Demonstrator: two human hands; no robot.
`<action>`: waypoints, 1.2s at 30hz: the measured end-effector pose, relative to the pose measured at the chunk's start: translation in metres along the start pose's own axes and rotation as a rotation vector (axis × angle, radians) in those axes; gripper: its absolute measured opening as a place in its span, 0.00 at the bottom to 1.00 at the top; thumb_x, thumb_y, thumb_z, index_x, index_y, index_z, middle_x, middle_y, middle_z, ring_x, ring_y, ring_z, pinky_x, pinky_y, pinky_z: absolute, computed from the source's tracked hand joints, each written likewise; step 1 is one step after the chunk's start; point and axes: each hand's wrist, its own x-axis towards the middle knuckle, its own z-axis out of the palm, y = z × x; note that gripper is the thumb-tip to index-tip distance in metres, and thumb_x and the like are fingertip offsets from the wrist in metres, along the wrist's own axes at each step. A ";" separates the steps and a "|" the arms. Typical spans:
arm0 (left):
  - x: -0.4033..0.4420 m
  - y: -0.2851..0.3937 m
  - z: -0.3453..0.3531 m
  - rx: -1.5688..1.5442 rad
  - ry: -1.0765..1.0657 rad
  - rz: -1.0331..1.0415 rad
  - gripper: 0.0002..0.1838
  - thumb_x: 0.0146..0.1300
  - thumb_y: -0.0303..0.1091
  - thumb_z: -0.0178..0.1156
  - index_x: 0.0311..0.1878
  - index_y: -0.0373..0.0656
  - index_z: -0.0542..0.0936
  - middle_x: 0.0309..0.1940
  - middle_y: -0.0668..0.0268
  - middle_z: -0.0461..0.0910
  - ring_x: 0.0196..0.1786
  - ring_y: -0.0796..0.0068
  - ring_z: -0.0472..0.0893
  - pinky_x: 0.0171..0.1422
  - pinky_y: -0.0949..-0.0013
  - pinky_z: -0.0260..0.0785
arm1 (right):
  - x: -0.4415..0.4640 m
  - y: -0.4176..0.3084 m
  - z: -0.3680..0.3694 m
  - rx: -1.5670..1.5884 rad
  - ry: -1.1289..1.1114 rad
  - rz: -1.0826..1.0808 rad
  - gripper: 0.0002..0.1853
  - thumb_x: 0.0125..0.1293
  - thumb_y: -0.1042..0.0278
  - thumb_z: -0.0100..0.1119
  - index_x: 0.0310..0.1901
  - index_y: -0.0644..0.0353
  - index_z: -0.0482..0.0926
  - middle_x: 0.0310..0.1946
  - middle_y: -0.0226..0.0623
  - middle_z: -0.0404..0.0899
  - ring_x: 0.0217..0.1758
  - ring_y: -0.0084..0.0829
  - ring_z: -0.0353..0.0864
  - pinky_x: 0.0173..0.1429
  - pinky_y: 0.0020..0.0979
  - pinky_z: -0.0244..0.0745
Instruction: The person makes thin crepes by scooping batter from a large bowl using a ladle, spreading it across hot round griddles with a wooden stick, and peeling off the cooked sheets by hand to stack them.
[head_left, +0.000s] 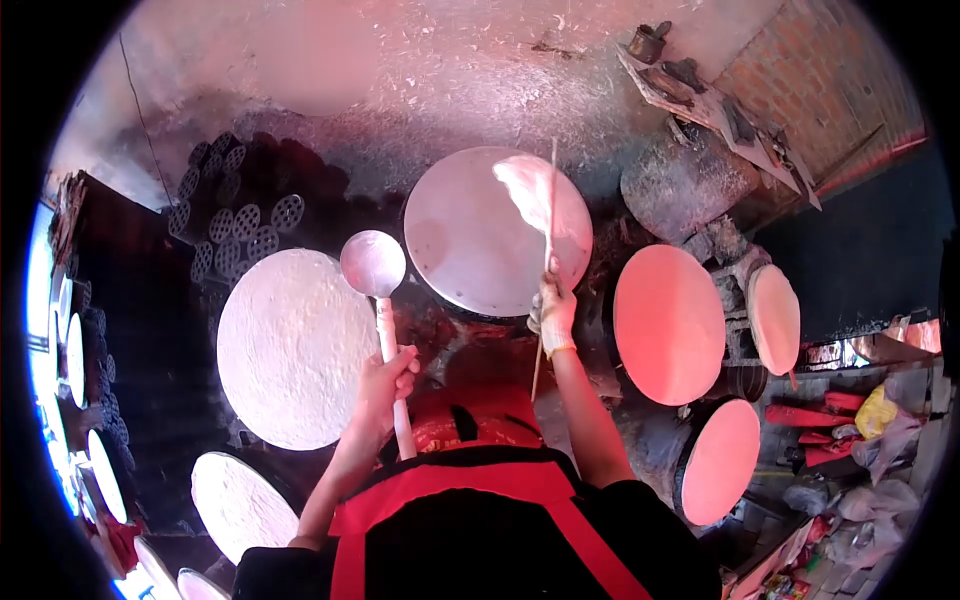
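Observation:
My left hand [388,378] is closed round the long pale handle of a ladle [373,262], whose round bowl overlaps the edge of a white, rough-surfaced round [290,350] on the left. My right hand [553,308] is closed on a thin stick [553,200] that slants up across the round griddle [460,230] in the middle. A glossy white patch [527,185] lies against the stick over that griddle; whether it is batter or a thin sheet I cannot tell. Below my hands, a red-rimmed vessel [470,400] is partly hidden by my apron.
Pale rounds stand at the right [668,325], far right [774,318] and lower right [720,462]. Another white round [240,505] is at the lower left. Perforated discs [245,222] are stacked at the back left. A cluttered board [715,115] juts out at the back right; plastic bags [870,515] lie lower right.

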 end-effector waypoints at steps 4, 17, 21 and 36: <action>-0.001 -0.003 0.006 -0.044 0.066 -0.009 0.06 0.64 0.32 0.58 0.35 0.44 0.71 0.19 0.74 0.69 0.16 0.89 0.62 0.16 0.84 0.51 | 0.032 -0.013 0.035 -0.066 -0.088 -0.022 0.12 0.67 0.55 0.54 0.51 0.42 0.74 0.13 0.23 0.58 0.07 0.20 0.56 0.10 0.26 0.49; 0.000 -0.055 0.026 -0.044 0.333 -0.014 0.13 0.59 0.37 0.58 0.21 0.48 0.70 0.17 0.72 0.69 0.19 0.79 0.68 0.23 0.74 0.61 | 0.044 -0.033 -0.057 -0.206 -0.166 0.057 0.14 0.68 0.58 0.54 0.53 0.45 0.73 0.13 0.22 0.60 0.06 0.18 0.54 0.10 0.24 0.46; -0.017 -0.065 0.042 -0.041 0.363 -0.045 0.12 0.59 0.37 0.57 0.21 0.46 0.71 0.21 0.69 0.72 0.23 0.78 0.72 0.28 0.76 0.64 | 0.060 -0.041 -0.024 -0.343 -0.387 0.008 0.12 0.68 0.55 0.54 0.49 0.48 0.74 0.13 0.21 0.59 0.08 0.17 0.56 0.11 0.23 0.49; -0.014 -0.102 0.085 -0.292 0.461 0.068 0.13 0.63 0.37 0.56 0.46 0.40 0.79 0.45 0.73 0.76 0.43 0.85 0.71 0.51 0.79 0.65 | 0.119 -0.099 -0.055 -0.465 -0.489 0.029 0.16 0.66 0.57 0.57 0.55 0.45 0.73 0.11 0.21 0.59 0.07 0.18 0.55 0.09 0.24 0.47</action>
